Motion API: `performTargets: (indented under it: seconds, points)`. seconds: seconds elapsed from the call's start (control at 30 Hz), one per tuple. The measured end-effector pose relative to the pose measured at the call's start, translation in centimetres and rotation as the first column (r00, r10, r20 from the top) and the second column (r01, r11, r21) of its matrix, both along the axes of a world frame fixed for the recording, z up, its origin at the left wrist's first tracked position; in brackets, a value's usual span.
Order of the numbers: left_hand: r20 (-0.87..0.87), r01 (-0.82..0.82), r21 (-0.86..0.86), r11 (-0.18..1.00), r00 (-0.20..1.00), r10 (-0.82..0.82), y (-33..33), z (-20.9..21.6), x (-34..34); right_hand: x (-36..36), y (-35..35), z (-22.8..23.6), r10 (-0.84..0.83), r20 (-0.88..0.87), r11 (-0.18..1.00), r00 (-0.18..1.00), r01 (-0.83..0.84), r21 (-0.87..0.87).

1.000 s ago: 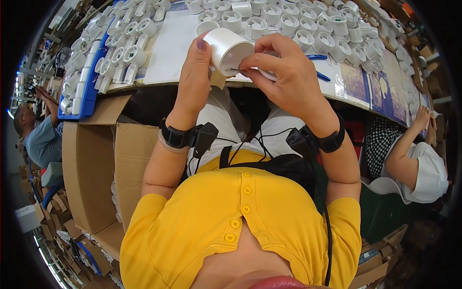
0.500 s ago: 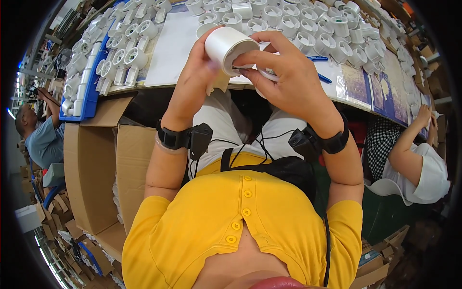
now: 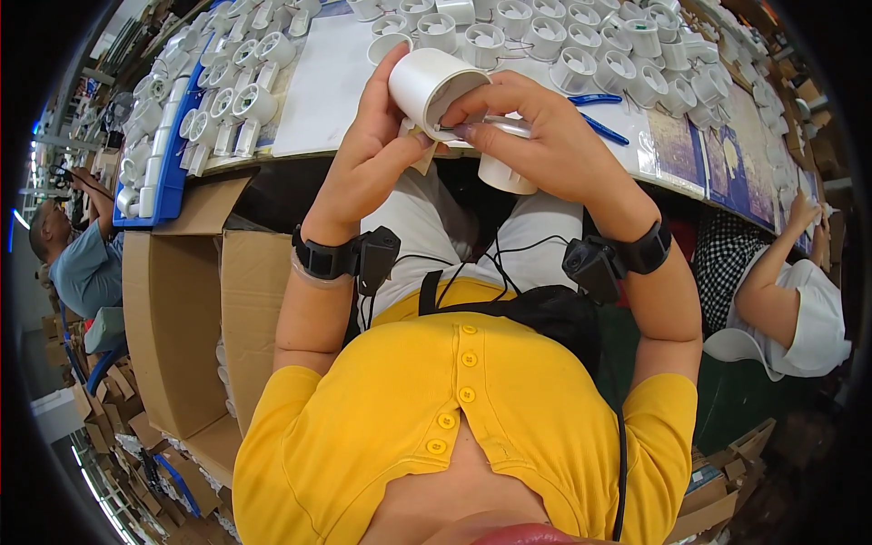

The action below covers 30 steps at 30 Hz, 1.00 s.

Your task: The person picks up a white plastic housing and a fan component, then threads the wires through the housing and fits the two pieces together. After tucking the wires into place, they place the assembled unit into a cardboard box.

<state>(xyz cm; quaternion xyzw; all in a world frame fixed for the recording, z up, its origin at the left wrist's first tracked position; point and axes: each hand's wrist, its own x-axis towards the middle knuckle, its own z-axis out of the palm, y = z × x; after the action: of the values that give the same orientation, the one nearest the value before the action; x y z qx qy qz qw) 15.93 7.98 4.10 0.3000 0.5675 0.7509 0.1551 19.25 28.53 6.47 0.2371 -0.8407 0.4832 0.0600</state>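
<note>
two white tubes [image 3: 420, 86] by tabletop's [image 3: 320, 95] front edge, left hand [image 3: 371, 154] curled round one, pinched right hand [image 3: 549, 141] holding other

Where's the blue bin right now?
In the head view, the blue bin is far left of the left hand, just above the open cardboard box.

Watching remotely, I can read no lettering. Blue-purple patterned table cover [image 3: 719, 173] at 2 o'clock: worn, any print too unclear for me. White cup [image 3: 420, 84] near 12, cardboard box [image 3: 173, 318] at 9, yellow shirt [image 3: 381, 391] at 6: nothing legible.
</note>
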Motion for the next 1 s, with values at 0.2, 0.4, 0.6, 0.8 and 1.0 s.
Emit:
performTargets:
  seconds: [0.2, 0.4, 0.6, 0.8, 1.0]
  points:
    - [-0.075, -0.047, -0.015, 0.999, 0.996, 0.045, -0.2, -0.2, -0.1, 0.8, -0.8, 0.5, -0.071, -0.052, 0.996, 0.996, 0.074, 0.041]
    - [0.028, -0.027, 0.007, 1.0, 0.999, 0.027, -0.2, 0.4, 0.2, 0.9, -0.9, 0.2, -0.096, -0.139, 0.992, 0.986, 0.107, 0.074]
    - [-0.037, -0.019, -0.002, 1.0, 0.999, 0.019, -0.3, -0.1, 0.1, 0.5, -0.5, -0.1, -0.047, -0.058, 0.999, 0.997, 0.048, 0.014]
    - [-0.181, -0.038, -0.015, 0.999, 0.983, 0.034, -0.5, -0.7, -0.4, 0.2, -0.6, -0.4, -0.061, -0.062, 0.998, 0.996, 0.06, -0.02]
    - [-0.198, -0.058, -0.054, 0.997, 0.979, 0.047, -0.7, -0.8, -0.2, -0.1, -1.2, -0.9, -0.156, -0.214, 0.982, 0.964, 0.175, 0.074]
